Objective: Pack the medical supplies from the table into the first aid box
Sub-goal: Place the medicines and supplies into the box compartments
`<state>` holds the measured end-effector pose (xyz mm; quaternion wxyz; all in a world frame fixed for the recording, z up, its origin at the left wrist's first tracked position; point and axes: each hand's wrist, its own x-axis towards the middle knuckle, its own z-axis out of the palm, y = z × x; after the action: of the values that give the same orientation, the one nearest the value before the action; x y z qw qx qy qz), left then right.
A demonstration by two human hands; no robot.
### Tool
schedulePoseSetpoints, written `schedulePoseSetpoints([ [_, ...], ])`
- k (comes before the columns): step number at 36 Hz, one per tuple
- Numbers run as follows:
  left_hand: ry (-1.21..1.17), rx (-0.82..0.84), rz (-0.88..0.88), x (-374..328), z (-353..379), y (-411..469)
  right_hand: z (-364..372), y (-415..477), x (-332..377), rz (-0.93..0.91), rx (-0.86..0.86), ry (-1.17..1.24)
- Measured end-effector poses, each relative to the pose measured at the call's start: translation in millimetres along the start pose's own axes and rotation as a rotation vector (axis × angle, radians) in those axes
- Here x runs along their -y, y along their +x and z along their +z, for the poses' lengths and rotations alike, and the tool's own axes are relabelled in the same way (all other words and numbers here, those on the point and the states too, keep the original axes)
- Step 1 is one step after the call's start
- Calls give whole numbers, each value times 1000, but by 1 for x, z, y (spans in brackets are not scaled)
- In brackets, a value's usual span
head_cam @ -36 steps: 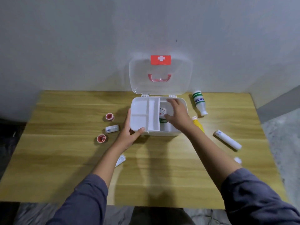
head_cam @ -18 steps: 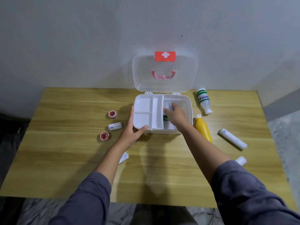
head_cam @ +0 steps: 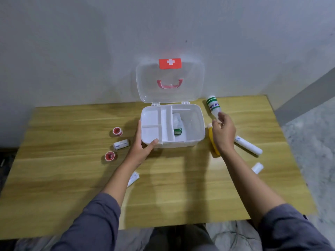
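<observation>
Since half a second ago the right hand (head_cam: 223,132) has come out of the first aid box (head_cam: 192,142) and now hovers just right of it, fingers loosely curled and half open, holding nothing — its fingertips are close to the cap end of the green-striped white bottle (head_cam: 213,105), though contact cannot be told. That bottle lies on the worktop (head_cam: 72,178), long axis running away from the person, cap toward the hand. The left hand (head_cam: 140,151) grips the box's near left corner, thumb on the rim, fingers along the side wall. The box stands open, lid (head_cam: 170,82) upright against the wall; a green packet (head_cam: 178,131) and a white item lie in its large right compartment. A yellow bottle (head_cam: 212,142) lies partly under the right wrist, long axis front to back. A long white roll (head_cam: 248,146) lies further right, angled — and two red tape rolls (head_cam: 117,131) sit left of the box.
</observation>
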<state>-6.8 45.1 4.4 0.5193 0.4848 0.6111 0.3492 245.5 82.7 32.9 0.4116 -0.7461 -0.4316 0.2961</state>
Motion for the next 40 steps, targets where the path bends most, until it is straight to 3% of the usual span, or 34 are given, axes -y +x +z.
schedulePoseSetpoints([
  [6,7,-1,1,0,0,0,2,-1,-56,110,229,-399],
  [11,27,-1,10,0,0,-1,9,-7,-63,59,190,-490],
  [16,39,1,23,-5,1,-4,6,-12,-53,26,86,-266],
  [24,40,6,19,-4,0,-3,-10,-21,10,-193,-112,227],
  [27,37,5,14,-3,-1,-3,-7,-28,26,-251,-15,278],
  [34,21,-5,21,-2,-1,-1,26,-43,19,-299,253,-84],
  [40,34,-7,12,-1,-1,-1,40,-45,26,-252,390,-187],
])
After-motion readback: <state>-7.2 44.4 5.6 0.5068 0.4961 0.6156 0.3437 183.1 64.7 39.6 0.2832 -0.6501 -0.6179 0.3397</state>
